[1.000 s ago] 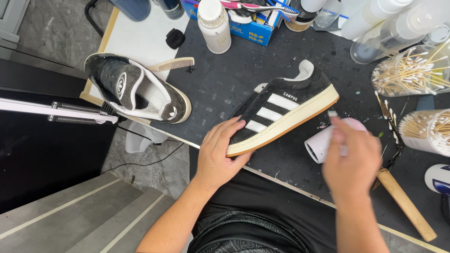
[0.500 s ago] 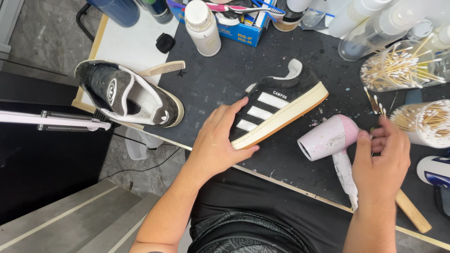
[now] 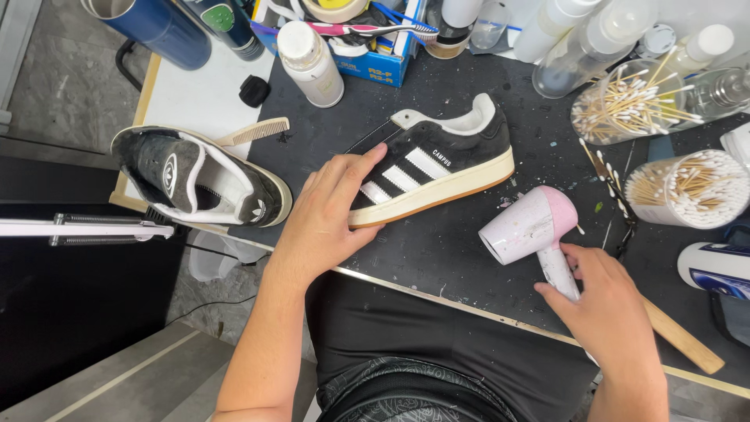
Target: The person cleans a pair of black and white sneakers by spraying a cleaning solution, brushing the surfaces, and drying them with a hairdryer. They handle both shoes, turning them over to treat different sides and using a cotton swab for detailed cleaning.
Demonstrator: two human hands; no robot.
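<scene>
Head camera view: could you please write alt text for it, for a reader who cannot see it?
A person's left hand grips the toe of a black sneaker with white stripes on a dark work mat, while the right hand takes the handle of a pink-and-white hair dryer. A second sneaker lies at left.

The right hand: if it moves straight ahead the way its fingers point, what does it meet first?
Probably the hair dryer: the right hand points up-left along its handle, already touching it.
</scene>
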